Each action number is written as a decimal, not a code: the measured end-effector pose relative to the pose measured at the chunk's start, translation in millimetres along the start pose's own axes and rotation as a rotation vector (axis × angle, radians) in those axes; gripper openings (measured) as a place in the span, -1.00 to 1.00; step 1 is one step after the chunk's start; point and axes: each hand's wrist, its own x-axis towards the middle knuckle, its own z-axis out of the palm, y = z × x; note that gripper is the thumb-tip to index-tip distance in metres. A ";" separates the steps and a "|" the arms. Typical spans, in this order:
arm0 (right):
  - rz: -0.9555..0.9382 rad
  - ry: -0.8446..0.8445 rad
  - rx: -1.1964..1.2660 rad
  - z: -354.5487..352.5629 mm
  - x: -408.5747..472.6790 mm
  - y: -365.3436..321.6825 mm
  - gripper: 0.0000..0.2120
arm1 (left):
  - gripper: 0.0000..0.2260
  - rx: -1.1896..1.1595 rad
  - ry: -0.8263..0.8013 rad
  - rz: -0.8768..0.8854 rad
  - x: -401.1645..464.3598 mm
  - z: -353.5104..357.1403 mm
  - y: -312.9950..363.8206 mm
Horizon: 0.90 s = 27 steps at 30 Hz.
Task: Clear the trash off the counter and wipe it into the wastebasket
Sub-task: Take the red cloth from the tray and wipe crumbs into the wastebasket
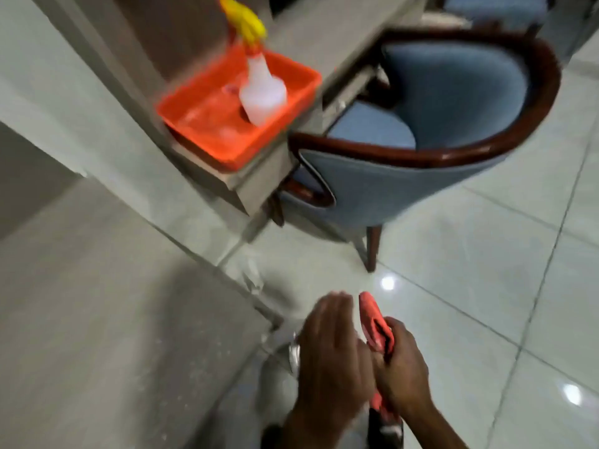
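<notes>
The right hand (400, 361) is gripping a red cloth (377, 328) just off the worktop (97, 319) edge; the left hand (330, 348), fingers open, is hovering just beside it, touching the cloth's edge.

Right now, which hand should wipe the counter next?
Probably the right hand: it already grips the red cloth. The left hand is open and empty, nearer the counter.

Your left hand (334, 348) flat, fingers together, palm down (blurred). Your right hand (402, 364) just beside it, fist closed on cloth (377, 325). Forearms low in frame.
</notes>
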 end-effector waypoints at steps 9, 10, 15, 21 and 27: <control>0.278 -0.086 -0.072 130.7 45.3 199.3 -0.73 | -0.52 -0.018 -0.471 -1.423 -181.1 193.4 -147.5; 0.294 -0.105 -0.053 144.8 52.0 209.3 -0.70 | -0.47 -0.150 -0.483 -1.545 -194.4 203.8 -168.5; 0.295 -0.225 0.033 187.5 66.0 205.8 -0.48 | -0.71 -0.660 -0.387 -1.782 -193.7 234.3 -208.9; 0.185 -0.138 -0.071 125.1 34.0 115.5 -0.47 | -0.78 -0.756 -0.102 -1.763 -149.7 150.0 -129.4; 0.053 -0.166 -0.122 25.6 -78.6 4.3 -0.40 | -0.81 -0.783 -0.103 -1.848 -140.9 -10.2 -42.8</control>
